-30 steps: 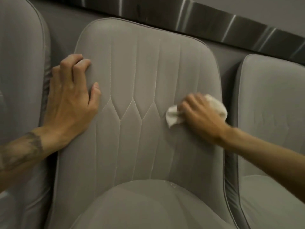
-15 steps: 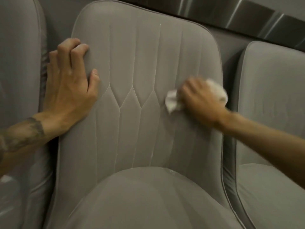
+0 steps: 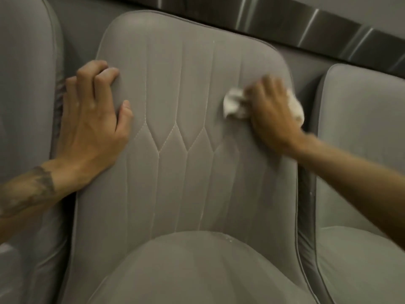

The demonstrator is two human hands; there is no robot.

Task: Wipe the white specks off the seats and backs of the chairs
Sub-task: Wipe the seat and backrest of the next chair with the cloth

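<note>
Cloth [image 3: 233, 104] held on the chair back [image 3: 186, 84]
The right hand [image 3: 274, 115] clamps the crumpled white cloth against the back's upper right, ends poking out either side; the left hand [image 3: 92, 128] grips the left edge.

A flat grey wall [image 3: 87, 29] fills the top of the view. It looks smooth and plain. It is darker low down on the right side. A long shiny silver metal band [image 3: 285, 23] runs along this wall. The band starts at the top near the middle and slants down to the right edge. Most of it looks dark, like a dim mirror. Thin bright stripes of light [image 3: 309, 27] cross it. They are well apart from each other, and each one is tilted. Above the band, in the top right corner, is a plain pale grey strip of wall [image 3: 361, 9]. It is lighter than the band.
</note>
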